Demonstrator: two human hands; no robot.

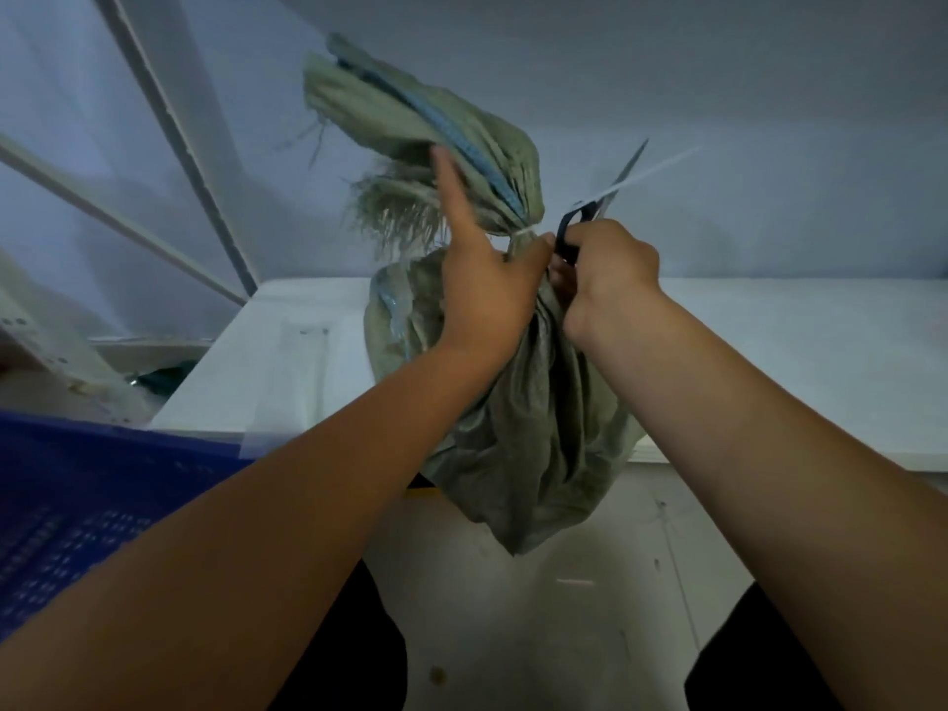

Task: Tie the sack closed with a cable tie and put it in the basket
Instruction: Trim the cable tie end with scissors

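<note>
Woven green sack (533,454), frayed mouth toward 11 o'clock, cable tie (527,230) cinched. Left hand (492,289) grips its neck; right hand (610,279) grips scissors (597,207).

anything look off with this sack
The sack is frayed at its mouth above the tie, with loose threads hanging. The tie's long tail juts out by the scissors in the right hand.

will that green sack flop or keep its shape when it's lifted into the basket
Probably floppy: the sack hangs in deep loose folds off the table edge, its top drooping above the cable tie. It looks slack and part-filled, so likely light for its size. The left hand gripping its neck suggests that's a secure hold.
</note>
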